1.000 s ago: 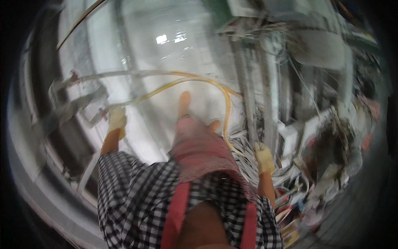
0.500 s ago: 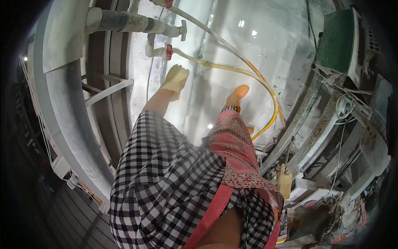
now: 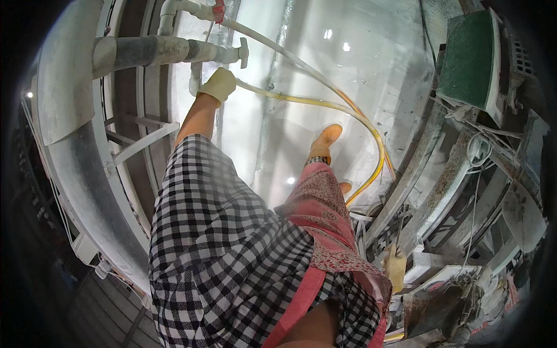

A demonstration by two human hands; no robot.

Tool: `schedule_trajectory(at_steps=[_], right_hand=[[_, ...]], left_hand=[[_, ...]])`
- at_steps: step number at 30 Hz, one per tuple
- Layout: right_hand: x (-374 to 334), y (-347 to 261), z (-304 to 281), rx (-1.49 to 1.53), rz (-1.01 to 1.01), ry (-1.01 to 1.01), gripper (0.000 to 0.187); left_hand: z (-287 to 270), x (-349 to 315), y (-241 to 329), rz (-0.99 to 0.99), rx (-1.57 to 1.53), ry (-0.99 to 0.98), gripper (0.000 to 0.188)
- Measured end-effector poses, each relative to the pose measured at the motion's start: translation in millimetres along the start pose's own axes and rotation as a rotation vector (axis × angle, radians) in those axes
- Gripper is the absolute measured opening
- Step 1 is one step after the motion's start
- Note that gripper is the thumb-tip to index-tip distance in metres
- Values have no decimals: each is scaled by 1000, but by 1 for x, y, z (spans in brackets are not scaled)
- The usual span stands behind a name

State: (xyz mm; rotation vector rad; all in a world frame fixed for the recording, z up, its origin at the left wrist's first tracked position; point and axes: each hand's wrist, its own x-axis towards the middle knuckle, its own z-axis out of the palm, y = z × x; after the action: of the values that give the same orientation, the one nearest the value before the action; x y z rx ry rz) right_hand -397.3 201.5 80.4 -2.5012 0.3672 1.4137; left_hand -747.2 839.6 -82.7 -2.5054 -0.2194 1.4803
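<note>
My left hand, in a pale yellow rubber glove, is closed at the lower valve on the white pipework. The glove covers the valve's red handle. From beside the glove runs a yellowish hose, which curves away to the right. Just above my hand is a grey pipe ending in a white tap handle. A pale yellow glove, apparently on my right hand, shows low on the right beside the machine frame, past the apron's edge. Its fingers are not clear.
A second valve with a red handle feeds another hose. My orange boot stands on the wet pale floor. A green box and metal rails line the right. A large curved duct fills the left.
My left hand has moved up and left from above the floor onto the lower valve, covering its red handle. The view has shifted slightly; the right glove stays by the frame.
</note>
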Motion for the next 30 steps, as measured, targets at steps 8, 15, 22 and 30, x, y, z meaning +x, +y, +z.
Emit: schedule_trajectory(at_steps=[8, 15, 22, 30], right_hand=[[4, 3, -2, -43, 74, 23, 38], [18, -6, 0, -153, -8, 56, 34], [29, 15, -2, -115, -51, 73, 41], [64, 51, -9, -96, -70, 45, 37]], left_hand=[[4, 4, -9, 49, -127, 67, 18], [-10, 1, -4, 61, -172, 166, 34], [-16, 5, 0, 3, -195, 17, 51], [-8, 11, 6, -20, 70, -47, 37]])
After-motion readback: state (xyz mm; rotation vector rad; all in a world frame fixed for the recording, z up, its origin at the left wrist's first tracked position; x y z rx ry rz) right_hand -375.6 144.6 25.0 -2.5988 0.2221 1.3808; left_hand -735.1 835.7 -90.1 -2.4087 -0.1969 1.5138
